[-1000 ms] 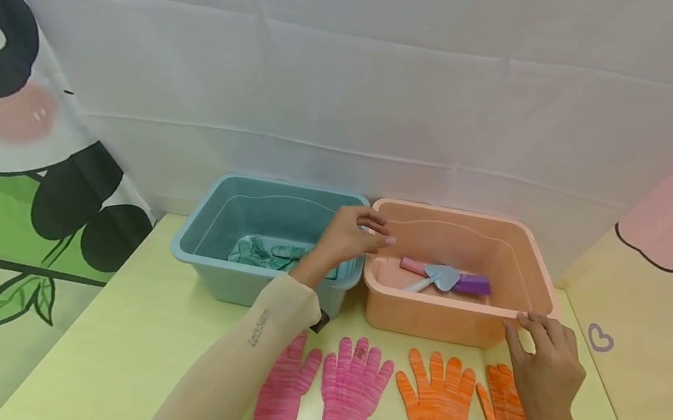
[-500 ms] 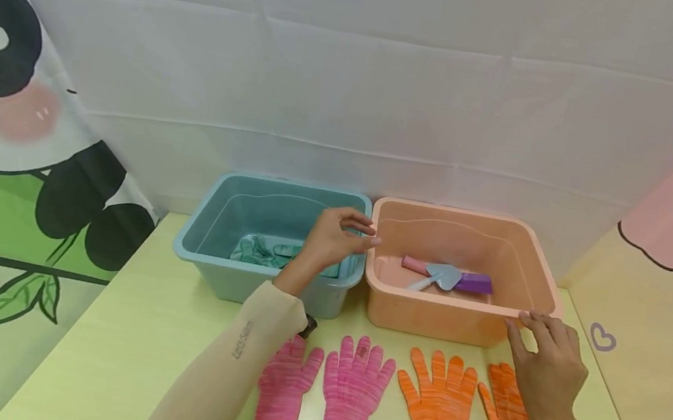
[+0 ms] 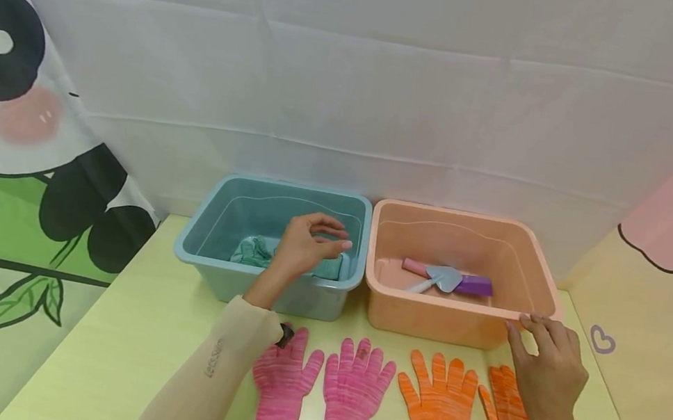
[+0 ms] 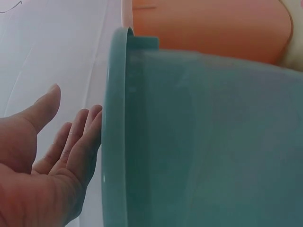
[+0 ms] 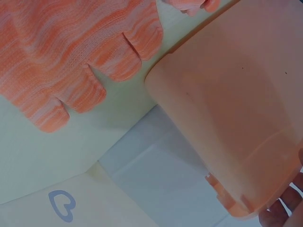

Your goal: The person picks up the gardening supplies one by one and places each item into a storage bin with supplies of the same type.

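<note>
Head view: left hand (image 3: pixel 304 248) hangs over the teal bin (image 3: pixel 272 294). Fingers loosely bent, thumb apart from them, nothing gripped. Crumpled green fabric (image 3: pixel 251 251) lies in that bin, below and left of these fingers. Right hand (image 3: pixel 550 366) at the near right corner of the orange bin (image 3: pixel 430 318); fingers bent onto the rim, thumb against the front wall, a narrow hold. Inside, left of and beyond the right fingertips: a light-blue trowel (image 3: pixel 444 278), its blade between a pink piece (image 3: pixel 415 267) and a purple piece (image 3: pixel 475 285). Two pink gloves (image 3: pixel 354 394) lie flat on the near side of the left fingers; two orange gloves (image 3: pixel 444 412) on the near side of the right, the outer one partly behind that hand.

Left wrist view: thumb well apart from the gently curved fingers, palm bare. Fingertips overlap the teal rim; contact cannot be told.

Right wrist view: fingertips, partly cropped, at the orange rim; an orange glove well apart from them.
</note>
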`<move>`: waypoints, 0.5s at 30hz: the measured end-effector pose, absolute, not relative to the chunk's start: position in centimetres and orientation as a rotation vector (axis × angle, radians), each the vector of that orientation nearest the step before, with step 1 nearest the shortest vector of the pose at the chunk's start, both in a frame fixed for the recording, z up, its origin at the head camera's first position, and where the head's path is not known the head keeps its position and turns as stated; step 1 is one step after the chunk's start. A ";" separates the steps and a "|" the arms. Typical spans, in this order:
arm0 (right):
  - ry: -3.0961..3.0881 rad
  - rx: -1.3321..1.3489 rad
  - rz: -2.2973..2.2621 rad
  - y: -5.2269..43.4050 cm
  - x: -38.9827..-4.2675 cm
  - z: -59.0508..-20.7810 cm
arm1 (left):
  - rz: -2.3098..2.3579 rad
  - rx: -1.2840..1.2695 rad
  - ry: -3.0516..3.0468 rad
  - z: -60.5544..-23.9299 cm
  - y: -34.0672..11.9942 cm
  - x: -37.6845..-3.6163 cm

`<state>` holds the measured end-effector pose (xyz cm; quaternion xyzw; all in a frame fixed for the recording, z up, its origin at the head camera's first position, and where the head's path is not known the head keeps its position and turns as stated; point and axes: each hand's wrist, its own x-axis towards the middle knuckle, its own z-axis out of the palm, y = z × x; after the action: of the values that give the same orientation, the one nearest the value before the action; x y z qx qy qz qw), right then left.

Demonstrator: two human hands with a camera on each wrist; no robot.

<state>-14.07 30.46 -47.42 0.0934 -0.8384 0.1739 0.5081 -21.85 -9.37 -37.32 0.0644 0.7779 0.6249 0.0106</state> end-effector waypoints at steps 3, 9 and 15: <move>-2.020 0.224 0.423 30.5 -14.0 -47.4 | 1.969 0.195 2.428 -37.5 -10.0 -21.5; -2.023 0.225 0.430 30.4 -14.0 -47.3 | 1.975 0.163 2.460 -37.6 -11.1 -20.9; -2.025 0.222 0.438 30.4 -13.9 -47.3 | 2.020 0.153 2.451 -37.8 -12.4 -20.3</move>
<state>-13.92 30.42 -47.30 0.0920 -0.8390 0.1813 0.5047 -20.32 -12.40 -37.80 0.0481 0.7707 0.6350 -0.0192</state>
